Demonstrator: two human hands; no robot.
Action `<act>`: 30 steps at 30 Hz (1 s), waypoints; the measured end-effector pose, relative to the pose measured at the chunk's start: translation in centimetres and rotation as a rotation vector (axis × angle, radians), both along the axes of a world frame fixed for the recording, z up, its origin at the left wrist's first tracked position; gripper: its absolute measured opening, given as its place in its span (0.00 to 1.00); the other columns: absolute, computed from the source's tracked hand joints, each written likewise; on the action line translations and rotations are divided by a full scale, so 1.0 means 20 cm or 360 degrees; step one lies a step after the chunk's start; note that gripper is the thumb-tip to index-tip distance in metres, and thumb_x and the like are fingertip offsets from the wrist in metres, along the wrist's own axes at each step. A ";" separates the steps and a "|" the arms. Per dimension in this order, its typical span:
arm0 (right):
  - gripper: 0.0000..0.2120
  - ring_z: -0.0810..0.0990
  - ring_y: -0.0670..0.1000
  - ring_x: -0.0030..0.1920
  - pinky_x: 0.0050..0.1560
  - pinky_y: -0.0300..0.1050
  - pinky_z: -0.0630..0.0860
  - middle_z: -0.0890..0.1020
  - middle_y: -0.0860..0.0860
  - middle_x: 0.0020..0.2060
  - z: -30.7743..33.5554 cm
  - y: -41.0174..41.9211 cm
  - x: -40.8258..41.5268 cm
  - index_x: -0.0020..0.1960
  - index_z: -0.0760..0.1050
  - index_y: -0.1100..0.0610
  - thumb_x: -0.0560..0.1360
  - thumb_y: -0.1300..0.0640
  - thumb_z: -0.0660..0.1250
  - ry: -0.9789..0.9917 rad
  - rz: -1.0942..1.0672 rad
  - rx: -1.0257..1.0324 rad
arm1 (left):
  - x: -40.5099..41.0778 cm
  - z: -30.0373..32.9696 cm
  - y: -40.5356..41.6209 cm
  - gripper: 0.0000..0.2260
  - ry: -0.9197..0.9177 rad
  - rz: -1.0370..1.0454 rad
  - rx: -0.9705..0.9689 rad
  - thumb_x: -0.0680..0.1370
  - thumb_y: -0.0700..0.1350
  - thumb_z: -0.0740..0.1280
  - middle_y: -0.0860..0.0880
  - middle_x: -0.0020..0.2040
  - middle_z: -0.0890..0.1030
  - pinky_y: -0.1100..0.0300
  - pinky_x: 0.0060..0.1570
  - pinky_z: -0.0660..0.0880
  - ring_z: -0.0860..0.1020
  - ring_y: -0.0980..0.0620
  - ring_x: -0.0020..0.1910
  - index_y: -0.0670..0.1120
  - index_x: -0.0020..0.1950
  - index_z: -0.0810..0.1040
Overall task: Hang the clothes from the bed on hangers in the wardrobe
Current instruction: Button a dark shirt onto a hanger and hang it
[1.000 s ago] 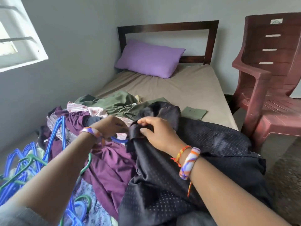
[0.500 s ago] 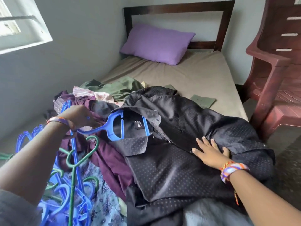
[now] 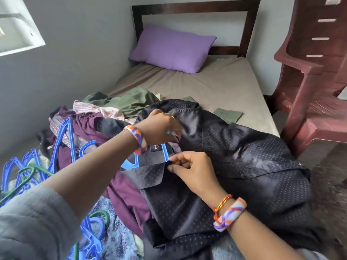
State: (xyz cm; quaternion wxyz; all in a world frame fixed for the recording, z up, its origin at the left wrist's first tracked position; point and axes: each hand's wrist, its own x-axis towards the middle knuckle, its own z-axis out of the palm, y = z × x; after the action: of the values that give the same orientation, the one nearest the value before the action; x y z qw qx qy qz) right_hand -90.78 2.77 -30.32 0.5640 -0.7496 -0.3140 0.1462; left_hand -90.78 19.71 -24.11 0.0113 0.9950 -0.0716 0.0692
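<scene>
Two hands at the collar of the dark dotted shirt (image 3: 234,147), spread across the near end of the bed (image 3: 216,87). Left hand (image 3: 159,126) pinches the far collar edge; right hand (image 3: 189,167) pinches the near edge beside the blue hanger (image 3: 165,152) inside the neck. Spare hangers (image 3: 28,166) heaped left.

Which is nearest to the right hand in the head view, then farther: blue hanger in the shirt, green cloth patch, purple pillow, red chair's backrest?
From the right hand:
1. Blue hanger, inside the dark shirt's collar, at the fingertips.
2. Green cloth patch, on the sheet beyond the shirt.
3. Purple pillow and red chair's backrest, at the bed's head and far right: too close to call.
</scene>
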 end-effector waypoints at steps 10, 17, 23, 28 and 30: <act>0.09 0.75 0.47 0.27 0.24 0.36 0.71 0.79 0.53 0.28 0.11 0.09 0.01 0.34 0.78 0.56 0.65 0.65 0.77 0.0560 -0.0174 0.0255 | -0.12 0.03 0.05 0.09 -0.0145 0.0107 -0.0244 0.71 0.50 0.73 0.55 0.32 0.74 0.60 0.40 0.66 0.73 0.49 0.35 0.46 0.38 0.79; 0.07 0.76 0.44 0.27 0.28 0.33 0.75 0.78 0.53 0.30 0.15 0.11 0.01 0.39 0.77 0.60 0.68 0.69 0.73 0.0826 -0.0034 0.0360 | -0.11 0.03 0.08 0.13 -0.0035 0.0379 0.0095 0.71 0.62 0.67 0.57 0.42 0.81 0.57 0.54 0.55 0.74 0.56 0.49 0.54 0.44 0.81; 0.09 0.74 0.46 0.29 0.28 0.33 0.74 0.77 0.52 0.29 0.14 0.11 0.03 0.37 0.76 0.60 0.67 0.71 0.73 0.0779 -0.0095 0.0327 | -0.16 0.02 0.12 0.09 0.0114 0.0229 -0.0019 0.70 0.59 0.66 0.64 0.44 0.77 0.52 0.57 0.57 0.72 0.60 0.53 0.58 0.45 0.81; 0.10 0.75 0.46 0.28 0.28 0.34 0.74 0.78 0.51 0.27 0.14 0.12 0.01 0.36 0.77 0.59 0.65 0.71 0.74 0.0831 -0.0137 0.0394 | -0.18 0.02 0.08 0.19 -0.0098 0.0262 -0.0598 0.62 0.64 0.60 0.56 0.36 0.81 0.47 0.49 0.74 0.79 0.54 0.38 0.52 0.39 0.81; 0.11 0.76 0.47 0.28 0.28 0.35 0.74 0.78 0.51 0.27 0.15 0.13 0.01 0.36 0.76 0.59 0.64 0.71 0.75 0.0813 -0.0202 0.0438 | -0.18 0.03 0.05 0.16 -0.0123 0.0241 -0.0687 0.64 0.61 0.65 0.54 0.34 0.81 0.49 0.43 0.76 0.78 0.54 0.35 0.50 0.38 0.81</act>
State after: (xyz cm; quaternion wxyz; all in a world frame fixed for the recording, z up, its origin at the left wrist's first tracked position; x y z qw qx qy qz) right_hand -90.64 5.41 -27.26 0.7291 -0.6233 -0.1312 0.2505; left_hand -94.38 20.64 -23.59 0.2159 0.9686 0.0195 0.1216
